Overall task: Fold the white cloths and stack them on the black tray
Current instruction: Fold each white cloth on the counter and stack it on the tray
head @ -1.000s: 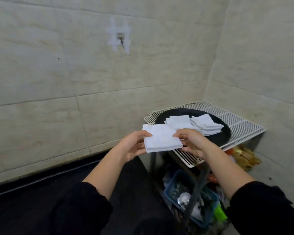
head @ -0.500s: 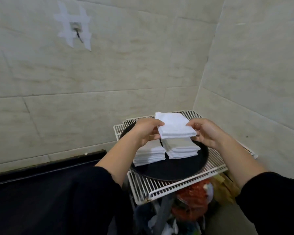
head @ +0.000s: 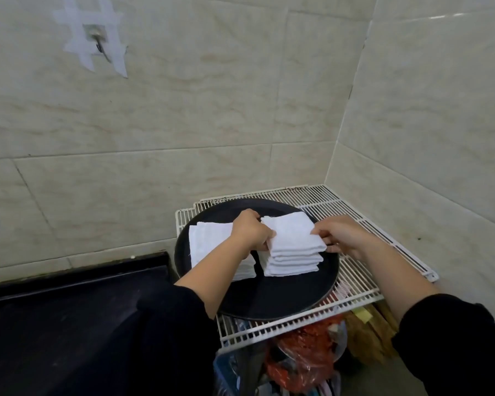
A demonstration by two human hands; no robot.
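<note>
Step in hand: placing. A folded cloth (head: 293, 234) is being set on top of the right stack (head: 292, 262) on the black tray (head: 283, 298). Left hand (head: 250, 231) has its fingers curled, pinching the cloth's left edge. Right hand (head: 342, 238) pinches the right edge betw thumb & fingertips, other fingers loosely bent below. Cloth lies flat over the stack, edges roughly in line w/ the layers under it. Can't tell if its full weight is down yet or if the hands carry some of it. Second pile, the left stack (head: 209, 241), sits just beside it on the same tray, partly hidden by the left forearm. Tray rests on a white wire rack (head: 383, 241) in the tiled corner, dark counter (head: 69, 304) to the left.

Next move, as I judge it: let go both sides together, sliding fingers out sideways so the top layer doesn't drag or open up, maybe a light pat to square it. Then fetch another cloth; no unfolded ones in view, so can't say how many are left. Risk: the stack is several layers high, so pulling one hand out first could skew it
</note>
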